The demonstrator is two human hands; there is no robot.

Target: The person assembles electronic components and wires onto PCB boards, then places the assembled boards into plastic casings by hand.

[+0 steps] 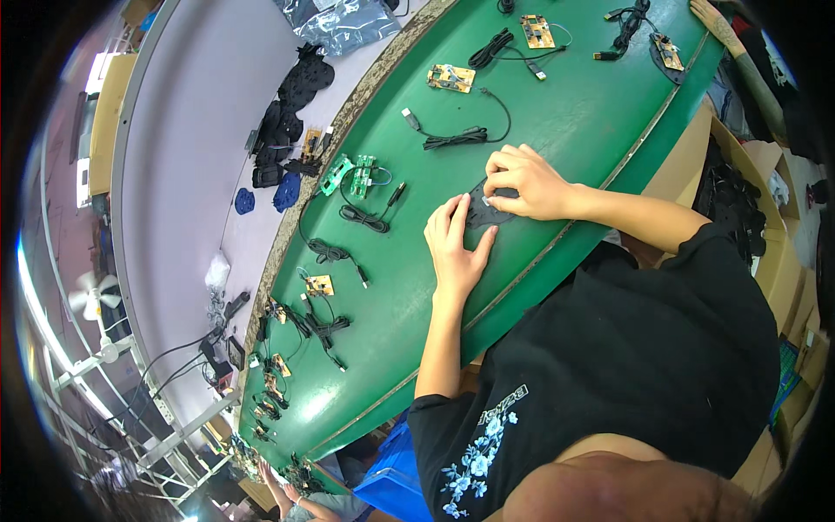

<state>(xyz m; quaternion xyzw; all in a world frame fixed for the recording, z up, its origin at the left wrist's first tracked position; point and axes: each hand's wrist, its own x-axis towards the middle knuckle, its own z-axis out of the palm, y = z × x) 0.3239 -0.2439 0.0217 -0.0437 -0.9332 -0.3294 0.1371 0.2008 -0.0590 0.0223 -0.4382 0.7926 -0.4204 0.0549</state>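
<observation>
A thin, flat black piece (492, 214) lies on the green work surface in front of me, partly covered by my fingers. My left hand (454, 252) holds it at its left and near edges, with the fingers on one side and the thumb on the other. Over its far right part, my right hand (532, 184) is curled, with thumb and fingertips pinched together. A small whitish bit (487, 201) shows at those fingertips; its kind is too small to make out. Just beyond my hands rests a coiled black USB cable (461, 137).
Yellow-brown circuit boards (450, 78) with cables are spaced along the green conveyor belt (391, 270). Green boards (361, 177) lie to the left. Black parts (300, 83) are heaped on the pale side shelf. An open carton (739, 200) stands at right. Another person's arm (739, 56) reaches in top right.
</observation>
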